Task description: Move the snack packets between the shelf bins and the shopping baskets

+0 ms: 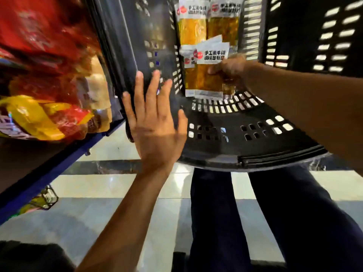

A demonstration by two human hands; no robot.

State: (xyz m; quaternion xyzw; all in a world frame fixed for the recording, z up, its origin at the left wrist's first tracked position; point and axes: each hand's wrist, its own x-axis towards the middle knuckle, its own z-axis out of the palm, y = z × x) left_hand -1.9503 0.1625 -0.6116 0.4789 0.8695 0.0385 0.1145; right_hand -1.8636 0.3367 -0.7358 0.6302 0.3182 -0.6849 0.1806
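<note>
Right hand (229,70) pinched a yellow snack packet (208,79) deep inside the black basket (225,134), seemingly to lift it out. Left hand (155,124), fingers spread, hovered beside the basket's wall, probably steadying it.

One black perforated plastic basket (275,156). Inside it, four yellow-and-white plastic snack packets can be counted: two (191,22) (224,20) at its far end, two (209,75) (189,75) nearer. Two hands: the left hand (155,130) at its near-left corner, the right hand (229,69) inside. Left of the basket, blurred red and yellow bags (39,46), too smeared to count.
</note>
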